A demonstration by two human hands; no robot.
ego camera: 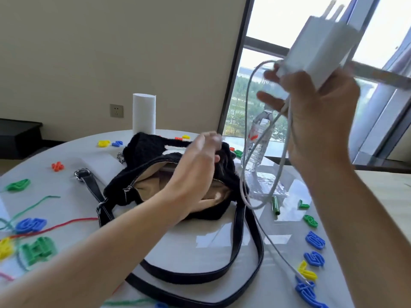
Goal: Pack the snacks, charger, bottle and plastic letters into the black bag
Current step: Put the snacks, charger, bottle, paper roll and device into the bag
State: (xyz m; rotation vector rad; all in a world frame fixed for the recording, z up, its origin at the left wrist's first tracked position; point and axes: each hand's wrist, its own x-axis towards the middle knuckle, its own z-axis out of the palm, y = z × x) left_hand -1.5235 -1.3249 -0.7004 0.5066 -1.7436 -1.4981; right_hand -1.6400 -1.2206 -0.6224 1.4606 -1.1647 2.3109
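The right hand curls its fingers round a white charger, raised high. The charger's cable hangs in loops below those fingers and trails onto the tabletop. A clear bottle stands below them, behind the cable. The left hand has its blurred fingers at the far rim of the open black bag. Plastic letters lie scattered to either side.

The black bag is fuzzy black outside with a tan lining, and its strap is glossy black edged in white stitching. The charger and its cable are white, and the bottle is clear with a red-and-white label. On the white table the plastic letters are green, blue, yellow and orange-red, among green, red and pink yarn strands.
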